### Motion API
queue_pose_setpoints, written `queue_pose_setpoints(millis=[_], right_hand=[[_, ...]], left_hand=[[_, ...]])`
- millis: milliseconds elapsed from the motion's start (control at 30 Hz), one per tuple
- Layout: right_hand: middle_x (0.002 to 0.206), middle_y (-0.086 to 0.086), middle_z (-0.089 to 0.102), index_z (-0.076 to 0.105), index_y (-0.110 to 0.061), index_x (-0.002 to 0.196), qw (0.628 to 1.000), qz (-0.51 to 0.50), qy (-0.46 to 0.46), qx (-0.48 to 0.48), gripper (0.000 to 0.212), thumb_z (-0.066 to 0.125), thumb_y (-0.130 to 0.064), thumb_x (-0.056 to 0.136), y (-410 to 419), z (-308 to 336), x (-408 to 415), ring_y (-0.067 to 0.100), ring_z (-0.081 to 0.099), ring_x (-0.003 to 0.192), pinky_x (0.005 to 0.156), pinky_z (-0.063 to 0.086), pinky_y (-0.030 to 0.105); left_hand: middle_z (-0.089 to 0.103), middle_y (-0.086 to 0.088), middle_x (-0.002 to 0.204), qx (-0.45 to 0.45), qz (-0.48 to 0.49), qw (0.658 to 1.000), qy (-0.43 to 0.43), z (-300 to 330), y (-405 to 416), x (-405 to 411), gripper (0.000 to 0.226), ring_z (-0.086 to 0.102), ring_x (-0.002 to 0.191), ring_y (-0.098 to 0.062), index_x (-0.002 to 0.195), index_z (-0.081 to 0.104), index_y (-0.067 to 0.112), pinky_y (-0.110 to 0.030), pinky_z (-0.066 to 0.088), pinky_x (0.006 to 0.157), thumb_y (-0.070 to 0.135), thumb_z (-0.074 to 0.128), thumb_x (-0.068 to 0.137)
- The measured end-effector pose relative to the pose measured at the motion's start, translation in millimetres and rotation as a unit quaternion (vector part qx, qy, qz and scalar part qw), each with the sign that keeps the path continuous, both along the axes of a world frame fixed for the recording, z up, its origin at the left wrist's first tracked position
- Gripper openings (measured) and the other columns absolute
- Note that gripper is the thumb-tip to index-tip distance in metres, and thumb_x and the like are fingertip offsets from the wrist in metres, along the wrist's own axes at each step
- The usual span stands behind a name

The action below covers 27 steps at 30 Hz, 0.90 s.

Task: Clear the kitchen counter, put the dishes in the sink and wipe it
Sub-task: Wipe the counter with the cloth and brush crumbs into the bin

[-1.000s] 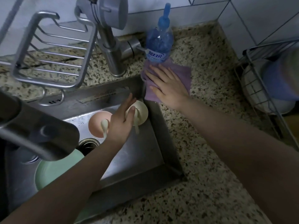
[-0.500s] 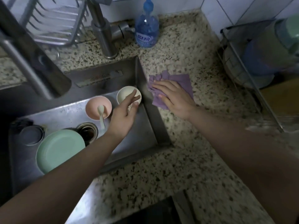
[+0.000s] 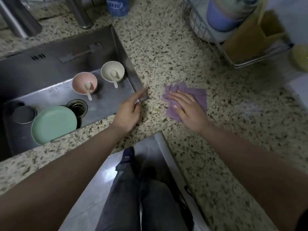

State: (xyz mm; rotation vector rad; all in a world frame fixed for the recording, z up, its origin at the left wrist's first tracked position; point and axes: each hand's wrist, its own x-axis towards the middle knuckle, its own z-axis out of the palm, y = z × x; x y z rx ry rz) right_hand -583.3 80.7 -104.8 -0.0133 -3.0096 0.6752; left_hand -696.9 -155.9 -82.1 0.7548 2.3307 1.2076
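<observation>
Since 0.5 s ago: left hand [image 3: 129, 112] has left the cream bowl [image 3: 112, 71] and now sits over the sink's near right corner, blurred; right hand [image 3: 186, 106] has carried the purple cloth [image 3: 198, 95] away from the sink edge, out onto open counter [image 3: 166, 47]. Head view: right hand lies flat on the cloth, fingers straight and slightly spread, pressing it down; cloth crumpled at its far-left edge. Left hand holds nothing; fingers appear loosely curled, though motion blur hides exactly how far. Sink [image 3: 106, 104] contents: cream bowl at far right with a pale spoon [image 3: 114, 77] in it; pink bowl [image 3: 84, 82] just beside it on the left, also with a spoon [image 3: 88, 90]; green plate [image 3: 54, 124] at near left, tilted against the front wall, next to the drain [image 3: 77, 107]; a dark round container [image 3: 24, 114] at far left. Blue bottle [image 3: 117, 6] stands behind the sink. Wire rack [image 3: 221, 49] at far right holds dishes, blurred.
</observation>
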Motion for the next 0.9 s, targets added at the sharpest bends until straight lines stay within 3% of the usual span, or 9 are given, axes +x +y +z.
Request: queue_pose_setpoints(millis=[133,233,300,467,733,900], right_hand=[[0.153,-0.004,0.044,0.044,-0.019,0.147,0.992,-0.111,-0.011,-0.051,0.047,0.029,-0.033,0.105,-11.4,3.4,-6.9,0.011,0.033,0.144,0.120,0.015,0.021],[0.157,-0.003,0.037,0.039,-0.021,0.151,0.981,-0.176,-0.024,-0.075,0.056,0.020,-0.042,0.102,-22.8,1.8,-16.3,0.014,0.026,0.148,0.123,0.014,0.030],[0.161,-0.004,0.029,0.031,-0.024,0.154,0.979,-0.191,-0.039,-0.064,0.055,0.019,-0.043,0.104,-31.0,-0.1,-19.1,0.015,0.019,0.150,0.124,0.007,0.032],[0.164,-0.007,0.017,0.022,-0.036,0.156,0.981,-0.179,-0.075,-0.011,0.058,0.011,-0.049,0.100,-61.1,-4.0,-21.7,0.017,0.009,0.153,0.124,0.001,0.037],[0.165,-0.009,0.013,0.024,-0.044,0.153,0.982,-0.161,-0.098,0.010,0.054,0.015,-0.049,0.100,-130.2,-2.2,-27.4,0.016,0.005,0.153,0.123,-0.003,0.037],[0.164,-0.007,0.017,0.028,-0.040,0.152,0.983,-0.154,-0.100,-0.009,0.055,0.016,-0.048,0.099,-185.1,2.4,-35.1,0.017,0.006,0.153,0.122,-0.002,0.036]], left_hand=[[0.052,-0.001,0.143,-0.014,0.026,0.999,0.017,1.8,-15.2,13.0,0.052,0.045,0.133,-0.011,0.147,0.041,0.021,-0.005,0.027,0.105,0.004,0.040,0.098],[0.045,-0.004,0.150,0.001,0.053,0.997,0.054,4.9,-29.2,22.6,0.057,0.034,0.143,-0.014,0.147,0.040,0.024,-0.031,0.027,0.119,0.001,0.037,0.096],[0.044,-0.005,0.151,0.025,0.065,0.996,0.064,5.0,-38.9,25.1,0.058,0.032,0.144,-0.016,0.147,0.039,0.024,-0.041,0.026,0.120,-0.001,0.036,0.094],[0.051,-0.001,0.144,0.054,0.106,0.991,0.069,4.2,-69.0,26.8,0.054,0.038,0.141,-0.014,0.146,0.041,0.018,-0.037,0.029,0.118,-0.001,0.035,0.096],[0.056,0.003,0.137,0.067,0.147,0.984,0.074,16.9,-129.4,20.3,0.053,0.045,0.129,0.000,0.143,0.046,0.015,-0.013,0.030,0.111,-0.003,0.034,0.095],[0.058,0.002,0.137,0.080,0.154,0.982,0.077,15.2,-172.1,13.1,0.053,0.048,0.130,-0.005,0.142,0.047,0.014,-0.026,0.035,0.114,-0.003,0.034,0.093]])
